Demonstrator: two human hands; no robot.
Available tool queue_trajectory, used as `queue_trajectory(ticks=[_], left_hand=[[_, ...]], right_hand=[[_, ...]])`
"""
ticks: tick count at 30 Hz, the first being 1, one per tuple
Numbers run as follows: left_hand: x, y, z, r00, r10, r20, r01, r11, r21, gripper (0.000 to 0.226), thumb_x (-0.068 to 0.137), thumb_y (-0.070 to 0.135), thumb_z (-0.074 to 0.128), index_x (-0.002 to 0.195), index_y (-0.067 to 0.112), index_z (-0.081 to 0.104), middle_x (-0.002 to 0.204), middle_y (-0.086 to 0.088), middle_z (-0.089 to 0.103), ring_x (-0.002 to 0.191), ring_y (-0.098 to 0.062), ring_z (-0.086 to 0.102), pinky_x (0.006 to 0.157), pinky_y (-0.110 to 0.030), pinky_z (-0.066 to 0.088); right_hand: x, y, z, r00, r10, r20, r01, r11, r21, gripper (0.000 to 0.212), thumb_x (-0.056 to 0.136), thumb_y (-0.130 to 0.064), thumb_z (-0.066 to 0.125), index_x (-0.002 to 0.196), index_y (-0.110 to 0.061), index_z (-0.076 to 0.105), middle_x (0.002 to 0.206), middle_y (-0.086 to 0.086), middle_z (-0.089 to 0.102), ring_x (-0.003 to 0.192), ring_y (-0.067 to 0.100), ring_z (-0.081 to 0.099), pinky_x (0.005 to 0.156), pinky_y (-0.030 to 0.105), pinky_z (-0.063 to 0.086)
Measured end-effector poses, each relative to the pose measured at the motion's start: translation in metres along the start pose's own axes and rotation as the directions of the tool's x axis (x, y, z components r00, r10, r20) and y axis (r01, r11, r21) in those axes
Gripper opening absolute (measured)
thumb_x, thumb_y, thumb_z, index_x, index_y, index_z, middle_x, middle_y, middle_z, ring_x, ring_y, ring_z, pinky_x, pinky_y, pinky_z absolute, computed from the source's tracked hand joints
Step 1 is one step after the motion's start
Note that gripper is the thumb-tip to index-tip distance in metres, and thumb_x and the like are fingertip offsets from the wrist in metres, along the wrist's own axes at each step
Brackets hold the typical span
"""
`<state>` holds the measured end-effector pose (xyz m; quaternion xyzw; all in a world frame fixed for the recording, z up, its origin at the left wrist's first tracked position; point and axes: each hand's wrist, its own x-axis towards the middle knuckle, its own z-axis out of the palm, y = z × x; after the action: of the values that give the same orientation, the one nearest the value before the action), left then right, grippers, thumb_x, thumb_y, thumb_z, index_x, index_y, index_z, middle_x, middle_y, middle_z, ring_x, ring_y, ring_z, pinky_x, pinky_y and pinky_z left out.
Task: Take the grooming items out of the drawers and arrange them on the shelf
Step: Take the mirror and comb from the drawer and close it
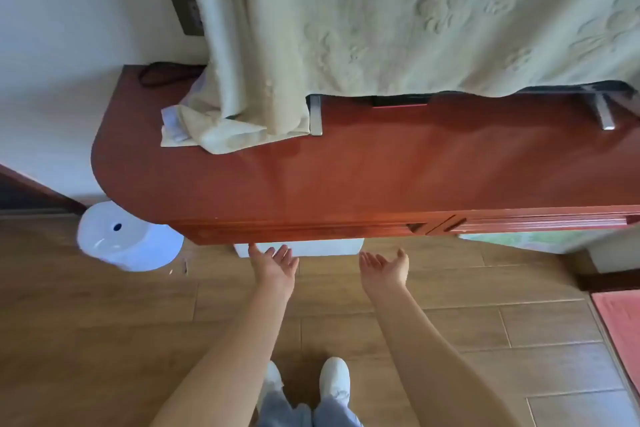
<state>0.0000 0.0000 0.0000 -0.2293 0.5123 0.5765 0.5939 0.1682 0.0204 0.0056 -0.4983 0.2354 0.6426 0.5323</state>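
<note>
A red-brown wooden shelf top [363, 166] runs across the middle of the view, with a rounded left end. Its front edge [311, 227] shows drawer fronts seen from above, all shut. My left hand [273, 265] and my right hand [384, 269] reach forward just below that front edge, palms up, fingers relaxed, holding nothing. No grooming items are in sight.
A cream embossed cloth [381, 17] drapes over a screen on metal feet [316, 114] at the shelf's back and bunches at the left. A white round appliance [128, 239] stands on the wooden floor at left. A red mat [620, 326] lies at right.
</note>
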Motion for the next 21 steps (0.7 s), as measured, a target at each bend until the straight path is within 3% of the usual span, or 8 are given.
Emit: queue_trajectory(ticks=[3, 5, 8, 10, 12, 15, 18, 21], left_hand=[[0.024, 0.003, 0.003, 0.997, -0.010, 0.073, 0.022, 0.987, -0.158, 0.077, 0.092, 0.062, 0.026, 0.146, 0.007, 0.026, 0.149, -0.012, 0.035, 0.137, -0.028, 0.033, 0.114, -0.044, 0.022], [0.029, 0.007, 0.004, 0.995, -0.006, 0.103, 0.032, 0.968, -0.250, 0.076, 0.090, 0.063, 0.026, 0.139, 0.006, 0.036, 0.145, -0.012, 0.038, 0.136, -0.031, 0.034, 0.114, -0.047, 0.024], [0.024, 0.010, 0.001, 0.993, 0.009, 0.119, 0.026, 0.956, -0.292, 0.065, 0.090, 0.064, 0.027, 0.107, 0.007, 0.055, 0.133, -0.013, 0.049, 0.128, -0.033, 0.044, 0.111, -0.051, 0.028], [0.021, 0.009, 0.002, 0.995, 0.001, 0.099, 0.029, 0.954, -0.298, 0.060, 0.091, 0.063, 0.027, 0.095, 0.012, 0.058, 0.118, -0.012, 0.056, 0.123, -0.032, 0.049, 0.109, -0.054, 0.031], [0.018, 0.009, -0.001, 0.994, -0.033, 0.100, 0.061, 0.955, -0.292, 0.060, 0.091, 0.063, 0.027, 0.092, 0.013, 0.059, 0.110, -0.011, 0.058, 0.121, -0.031, 0.050, 0.108, -0.054, 0.032], [0.020, 0.008, -0.015, 0.991, -0.064, 0.117, 0.096, 0.952, -0.292, 0.064, 0.087, 0.066, 0.031, 0.104, 0.012, 0.059, 0.124, -0.010, 0.056, 0.122, -0.030, 0.050, 0.105, -0.053, 0.035], [0.014, 0.002, -0.037, 0.987, -0.097, 0.130, 0.131, 0.948, -0.290, 0.080, 0.082, 0.073, 0.030, 0.131, 0.013, 0.049, 0.136, -0.015, 0.048, 0.128, -0.031, 0.044, 0.105, -0.054, 0.031], [-0.002, -0.010, -0.061, 0.986, -0.121, 0.114, 0.150, 0.944, -0.293, 0.084, 0.081, 0.076, 0.029, 0.137, 0.016, 0.043, 0.139, -0.017, 0.045, 0.129, -0.033, 0.042, 0.106, -0.056, 0.029]], right_hand=[[0.021, -0.001, 0.005, 1.000, 0.004, 0.001, -0.004, 0.999, 0.047, 0.064, 0.099, -0.044, 0.027, 0.146, -0.001, 0.021, 0.152, 0.017, 0.026, 0.141, 0.028, 0.026, 0.116, 0.036, 0.021], [0.030, -0.002, 0.012, 0.999, 0.006, 0.035, -0.008, 0.999, 0.039, 0.063, 0.097, -0.049, 0.026, 0.141, -0.004, 0.034, 0.148, 0.014, 0.036, 0.138, 0.026, 0.034, 0.114, 0.037, 0.024], [0.038, -0.007, 0.017, 0.993, 0.066, 0.099, -0.072, 0.995, 0.065, 0.054, 0.094, -0.052, 0.032, 0.108, -0.004, 0.054, 0.134, 0.009, 0.052, 0.127, 0.025, 0.047, 0.110, 0.041, 0.033], [0.040, -0.010, 0.017, 0.992, 0.087, 0.095, -0.092, 0.994, 0.052, 0.055, 0.092, -0.054, 0.031, 0.091, -0.003, 0.052, 0.133, 0.010, 0.051, 0.130, 0.023, 0.044, 0.111, 0.042, 0.027], [0.040, -0.010, 0.013, 0.990, 0.102, 0.098, -0.105, 0.994, 0.024, 0.056, 0.091, -0.056, 0.030, 0.089, -0.003, 0.050, 0.126, 0.009, 0.054, 0.130, 0.023, 0.044, 0.108, 0.044, 0.029], [0.040, -0.008, 0.004, 0.991, 0.102, 0.092, -0.104, 0.995, 0.014, 0.058, 0.089, -0.060, 0.031, 0.094, -0.006, 0.051, 0.107, 0.010, 0.057, 0.119, 0.024, 0.051, 0.094, 0.045, 0.038], [0.032, -0.005, -0.012, 0.996, 0.086, 0.033, -0.086, 0.996, 0.008, 0.057, 0.089, -0.062, 0.029, 0.099, -0.010, 0.053, 0.111, 0.010, 0.058, 0.103, 0.026, 0.056, 0.093, 0.045, 0.041], [0.015, 0.000, -0.040, 0.997, 0.077, 0.006, -0.077, 0.997, 0.008, 0.057, 0.091, -0.060, 0.028, 0.115, -0.015, 0.052, 0.123, 0.012, 0.055, 0.105, 0.028, 0.055, 0.099, 0.047, 0.039]])
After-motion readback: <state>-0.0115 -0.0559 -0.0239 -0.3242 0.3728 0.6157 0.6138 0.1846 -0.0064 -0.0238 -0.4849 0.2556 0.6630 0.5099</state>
